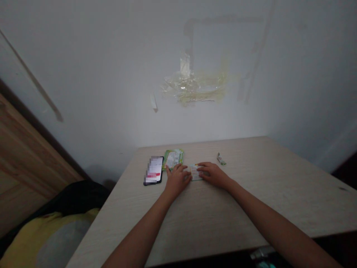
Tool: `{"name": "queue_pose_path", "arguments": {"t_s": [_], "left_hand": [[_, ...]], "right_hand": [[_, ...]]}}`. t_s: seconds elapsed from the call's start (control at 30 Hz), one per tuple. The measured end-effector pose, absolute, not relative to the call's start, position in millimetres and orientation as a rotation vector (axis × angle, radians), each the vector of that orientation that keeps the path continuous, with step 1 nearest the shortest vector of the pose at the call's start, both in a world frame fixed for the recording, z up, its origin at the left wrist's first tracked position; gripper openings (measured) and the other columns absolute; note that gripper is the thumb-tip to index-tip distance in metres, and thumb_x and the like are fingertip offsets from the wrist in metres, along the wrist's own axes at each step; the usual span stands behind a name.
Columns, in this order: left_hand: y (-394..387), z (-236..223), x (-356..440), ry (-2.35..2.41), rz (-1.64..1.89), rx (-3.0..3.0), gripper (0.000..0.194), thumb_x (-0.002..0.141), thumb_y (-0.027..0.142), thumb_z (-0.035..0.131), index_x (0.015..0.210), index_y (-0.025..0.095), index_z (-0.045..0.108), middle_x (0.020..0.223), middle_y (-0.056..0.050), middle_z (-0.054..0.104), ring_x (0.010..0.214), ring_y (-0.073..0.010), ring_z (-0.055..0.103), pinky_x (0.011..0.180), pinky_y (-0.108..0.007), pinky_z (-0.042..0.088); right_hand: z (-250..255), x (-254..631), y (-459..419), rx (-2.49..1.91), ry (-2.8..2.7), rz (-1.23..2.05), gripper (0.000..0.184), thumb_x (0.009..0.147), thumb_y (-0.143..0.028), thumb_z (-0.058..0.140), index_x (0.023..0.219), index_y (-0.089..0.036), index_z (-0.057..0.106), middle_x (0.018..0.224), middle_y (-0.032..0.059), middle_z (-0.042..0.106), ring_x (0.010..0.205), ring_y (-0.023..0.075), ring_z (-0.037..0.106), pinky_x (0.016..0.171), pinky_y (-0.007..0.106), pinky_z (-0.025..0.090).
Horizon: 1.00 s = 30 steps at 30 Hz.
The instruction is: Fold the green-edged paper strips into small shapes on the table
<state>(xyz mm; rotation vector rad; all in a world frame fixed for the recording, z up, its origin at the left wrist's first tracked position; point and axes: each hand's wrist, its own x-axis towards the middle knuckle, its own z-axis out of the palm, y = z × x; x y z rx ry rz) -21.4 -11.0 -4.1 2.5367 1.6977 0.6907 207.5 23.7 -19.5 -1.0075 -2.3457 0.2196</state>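
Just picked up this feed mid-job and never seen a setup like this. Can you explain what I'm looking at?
There's no machine here: you see a person's bare left hand and right hand. The single picture comes from a camera worn on the head, looking forward and down.

Both hands are at a small printed piece lying on the wooden table. The right fingers overlap its right side; the left fingers are at its left edge. Whether either hand grips it, I can't tell.

Beyond the left hand is a green printed packet, with a phone left of it. A small crumpled wrapper lies beyond the right hand.
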Motion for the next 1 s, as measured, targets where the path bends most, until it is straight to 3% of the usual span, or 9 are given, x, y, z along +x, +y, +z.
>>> {"name": "queue_pose_path", "arguments": {"t_s": [0.3,1.0], "left_hand": [[-9,-5,-23,1.744,0.678,2.483,0.017,0.082,0.042,0.065,0.096,0.038,0.072,0.127,0.002,0.062,0.128,-0.0313,0.042,0.104,-0.077,0.000],[-10,-2,-22,1.771,0.676,2.446,0.018,0.082,0.042,0.064,0.098,0.039,0.072,0.129,0.001,0.061,0.131,-0.0318,0.039,0.106,-0.075,-0.001]], "right_hand": [[-28,211,32,-1.012,-2.172,0.389,0.028,0.088,-0.028,0.059,0.114,-0.023,0.069,0.128,0.0118,0.057,0.118,0.0232,0.054,0.104,0.043,0.042],[-29,211,33,-1.103,-2.169,0.345,0.025,0.082,-0.026,0.065,0.106,-0.023,0.072,0.121,0.0108,0.063,0.114,0.0244,0.056,0.103,0.043,0.042]]}}
